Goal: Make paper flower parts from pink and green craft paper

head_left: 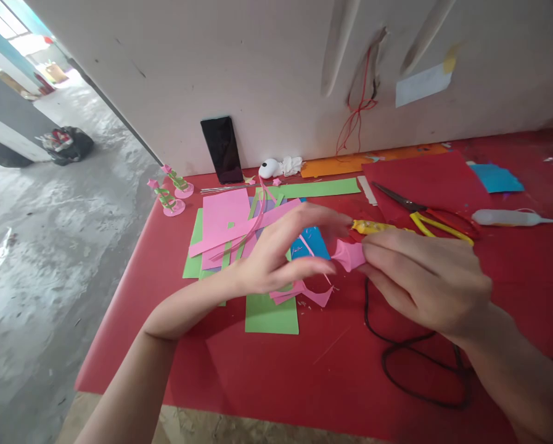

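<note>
Between the thumb and fingers of my right hand (431, 280) is a small folded pink paper star (349, 254). My left hand (288, 246) is just left of it, thumb and fingers apart around a gap, holding nothing. The left thumb tip comes close to the star; I cannot tell whether it touches. Beneath my left hand lie pink paper sheets (225, 213), pink strips and a green sheet (271, 317). Behind the star, a yellow tool (371, 226), perhaps a glue gun, is partly covered by my right hand.
Red-and-yellow scissors (412, 206) and a glue bottle (507, 217) lie at right. A dark cord (387, 357) loops in front. A phone (221, 150) leans on the white wall. Two small paper flower stands (169, 200) are near the table's left edge.
</note>
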A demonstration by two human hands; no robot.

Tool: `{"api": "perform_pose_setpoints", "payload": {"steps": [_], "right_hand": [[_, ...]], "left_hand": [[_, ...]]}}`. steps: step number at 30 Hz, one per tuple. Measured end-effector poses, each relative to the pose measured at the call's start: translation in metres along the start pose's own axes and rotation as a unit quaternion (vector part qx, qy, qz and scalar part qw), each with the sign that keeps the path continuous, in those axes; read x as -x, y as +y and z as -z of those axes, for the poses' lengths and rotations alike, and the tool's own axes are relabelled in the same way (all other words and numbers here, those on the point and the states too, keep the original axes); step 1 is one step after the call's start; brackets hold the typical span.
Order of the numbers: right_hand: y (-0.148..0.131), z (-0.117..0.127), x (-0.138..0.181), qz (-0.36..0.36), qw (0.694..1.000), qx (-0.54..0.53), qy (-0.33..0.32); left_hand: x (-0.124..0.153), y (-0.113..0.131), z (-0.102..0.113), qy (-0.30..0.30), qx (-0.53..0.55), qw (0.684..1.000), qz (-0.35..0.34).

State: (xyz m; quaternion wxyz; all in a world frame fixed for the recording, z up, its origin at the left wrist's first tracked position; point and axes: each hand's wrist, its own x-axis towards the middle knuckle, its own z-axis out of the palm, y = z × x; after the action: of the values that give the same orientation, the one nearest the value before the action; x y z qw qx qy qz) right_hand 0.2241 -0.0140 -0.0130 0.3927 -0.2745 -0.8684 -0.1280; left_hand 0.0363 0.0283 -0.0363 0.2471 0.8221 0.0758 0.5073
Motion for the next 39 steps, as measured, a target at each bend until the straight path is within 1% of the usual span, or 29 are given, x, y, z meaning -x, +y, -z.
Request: {"api": "perform_pose_setpoints", "payload": {"steps": [2, 3, 5, 6, 7, 8, 9, 10, 11, 12, 14, 15, 17, 18, 19, 24, 28, 32, 39], "right_hand": [[0.004, 0.001, 0.001, 0.024, 0.999, 0.032, -0.003], [0.005, 0.001, 0.001, 0.032, 0.998, 0.044, -0.005], [0.006, 0.001, 0.001, 0.031, 0.998, 0.045, -0.003], [0.007, 0.0, 0.001, 0.012, 0.999, 0.029, -0.008], [0.007, 0.0, 0.0, -0.027, 0.999, -0.004, -0.02], [0.007, 0.0, -0.001, -0.083, 0.994, -0.055, -0.039], [0.008, 0.0, -0.001, -0.158, 0.977, -0.128, -0.064], [0.009, -0.001, -0.001, -0.237, 0.944, -0.21, -0.09], [0.009, -0.001, -0.002, -0.303, 0.902, -0.285, -0.111], [0.01, -0.002, -0.001, -0.348, 0.863, -0.344, -0.125], [0.011, -0.006, 0.0, -0.403, 0.791, -0.437, -0.143], [0.011, -0.008, 0.0, -0.417, 0.763, -0.471, -0.15], [0.01, -0.014, 0.001, -0.438, 0.712, -0.526, -0.16], [0.009, -0.016, 0.001, -0.446, 0.691, -0.546, -0.161], [0.008, -0.018, 0.001, -0.45, 0.68, -0.556, -0.16], [0.004, -0.018, -0.002, -0.467, 0.673, -0.558, -0.131], [0.004, -0.017, -0.002, -0.493, 0.653, -0.561, -0.124], [0.004, -0.018, -0.001, -0.499, 0.637, -0.574, -0.12], [0.003, -0.016, -0.005, -0.5, 0.632, -0.582, -0.108]], "left_hand": [[-0.002, -0.002, 0.004, -0.033, -0.045, 0.997, -0.05], [-0.002, -0.003, 0.005, -0.039, -0.06, 0.996, -0.061], [-0.002, -0.005, 0.005, -0.027, -0.063, 0.996, -0.058], [-0.001, -0.006, 0.005, -0.019, -0.058, 0.997, -0.053], [-0.001, -0.006, 0.004, -0.009, -0.051, 0.998, -0.046], [0.0, -0.007, 0.004, 0.003, -0.045, 0.998, -0.037], [0.0, -0.007, 0.004, 0.015, -0.039, 0.999, -0.027], [0.001, -0.008, 0.003, 0.028, -0.037, 0.999, -0.018], [0.002, -0.009, 0.003, 0.038, -0.036, 0.999, -0.009], [0.002, -0.01, 0.003, 0.044, -0.036, 0.998, -0.002], [0.004, -0.012, 0.002, 0.046, -0.03, 0.999, 0.004], [0.005, -0.013, 0.002, 0.045, -0.027, 0.999, 0.008], [0.006, -0.014, 0.001, 0.046, -0.025, 0.998, 0.018], [0.006, -0.014, 0.0, 0.047, -0.027, 0.998, 0.024], [0.007, -0.013, 0.0, 0.047, -0.03, 0.998, 0.028], [0.006, -0.01, 0.0, 0.037, -0.044, 0.998, 0.041], [0.005, -0.009, 0.0, 0.037, -0.017, 0.998, 0.053], [0.006, -0.01, -0.001, 0.039, 0.008, 0.997, 0.065], [0.007, -0.013, -0.001, 0.044, 0.013, 0.995, 0.084]]}}
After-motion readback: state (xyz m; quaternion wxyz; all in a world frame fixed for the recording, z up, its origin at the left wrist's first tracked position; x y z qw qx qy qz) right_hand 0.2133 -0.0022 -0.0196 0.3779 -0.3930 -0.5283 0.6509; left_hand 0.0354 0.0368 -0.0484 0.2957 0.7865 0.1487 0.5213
